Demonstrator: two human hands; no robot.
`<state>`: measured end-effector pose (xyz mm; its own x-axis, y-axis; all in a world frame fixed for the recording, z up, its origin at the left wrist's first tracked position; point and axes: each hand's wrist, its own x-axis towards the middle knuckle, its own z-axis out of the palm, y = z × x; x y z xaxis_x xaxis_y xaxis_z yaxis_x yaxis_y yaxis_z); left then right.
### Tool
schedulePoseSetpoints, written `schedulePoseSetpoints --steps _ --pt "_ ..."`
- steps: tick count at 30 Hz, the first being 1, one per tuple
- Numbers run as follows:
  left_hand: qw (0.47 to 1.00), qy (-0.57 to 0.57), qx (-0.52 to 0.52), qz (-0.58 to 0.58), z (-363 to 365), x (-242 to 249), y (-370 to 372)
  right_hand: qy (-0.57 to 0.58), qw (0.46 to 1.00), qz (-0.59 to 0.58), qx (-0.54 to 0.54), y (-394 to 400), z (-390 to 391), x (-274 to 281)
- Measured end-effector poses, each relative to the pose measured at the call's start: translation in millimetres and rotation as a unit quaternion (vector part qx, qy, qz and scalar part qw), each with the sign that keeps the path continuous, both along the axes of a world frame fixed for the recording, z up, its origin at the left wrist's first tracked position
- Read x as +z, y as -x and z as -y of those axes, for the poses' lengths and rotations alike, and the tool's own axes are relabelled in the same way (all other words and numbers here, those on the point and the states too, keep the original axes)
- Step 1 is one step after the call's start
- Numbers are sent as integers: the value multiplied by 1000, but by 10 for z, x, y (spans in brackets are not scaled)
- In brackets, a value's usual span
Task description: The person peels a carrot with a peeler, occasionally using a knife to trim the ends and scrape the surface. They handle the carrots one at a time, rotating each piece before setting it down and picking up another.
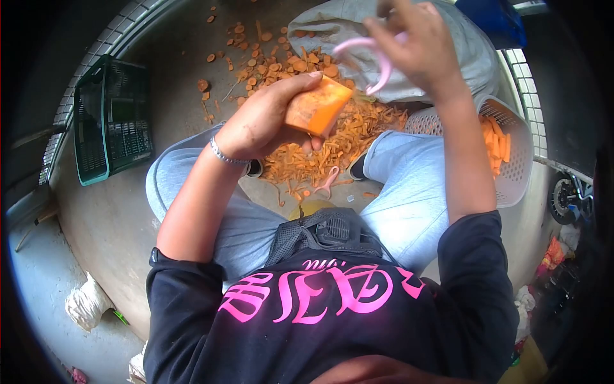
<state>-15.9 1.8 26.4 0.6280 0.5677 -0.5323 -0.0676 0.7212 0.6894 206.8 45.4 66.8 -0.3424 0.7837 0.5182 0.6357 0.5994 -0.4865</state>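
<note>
My left hand (272, 115) is wrapped round a thick carrot (320, 105), whose cut end points right. Part of its side is bright and smooth, while another part looks darker and rough. Above and to the right, my right hand (419, 45) grips a pink peeler (377, 61), held a little apart from the carrot. Motion blurs its fingers slightly. Below both hands, a heap of carrot peelings (297, 157) covers the floor between my feet. A second pink peeler (328, 182) lies at the near edge of that heap.
Carrot end slices (252, 67) lie scattered beyond the heap. To the right, a pale perforated basket (515, 173) holds peeled carrots (495, 144). A grey-white sack (470, 61) lies at the far right, near a blue container (492, 22). A green crate (115, 121) stands at the left.
</note>
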Motion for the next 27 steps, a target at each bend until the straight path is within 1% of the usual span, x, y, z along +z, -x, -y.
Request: schedulePoseSetpoints --steps 1,2,5,6,9,10,13,14,15,18,21,27 --pt "1000 4 -6 8 -1 19 8 36 998 -38 -34 -73 -50 16" --pt "1000 9 -9 16 3 29 17 -13 999 -31 -38 -145 -93 -100" --pt "996 22 33 85 -34 -13 2 141 988 -63 -24 -50 87 138" --pt "987 45 18 152 -67 -32 41 94 992 -87 11 -23 108 33" --pt "996 35 50 64 -19 19 -4 -9 997 -33 72 55 126 -22" --pt "996 41 49 60 -22 36 -20 -72 988 -78 111 110 98 -61" --pt "996 52 62 48 -14 80 -80 -26 997 13 69 166 199 -33" --pt "995 50 75 44 4 103 -109 -37 996 26 78 165 193 -27" --pt "994 47 89 39 11 116 -126 -40 996 31 80 165 187 -31" --pt "994 49 39 90 -28 -9 -63 -53 994 39 84 172 179 -39" --pt "995 48 71 49 0 7 -98 -68 993 41 84 187 186 -50" --pt "994 62 94 3 17 -37 -89 -92 989 74 85 234 219 -37"
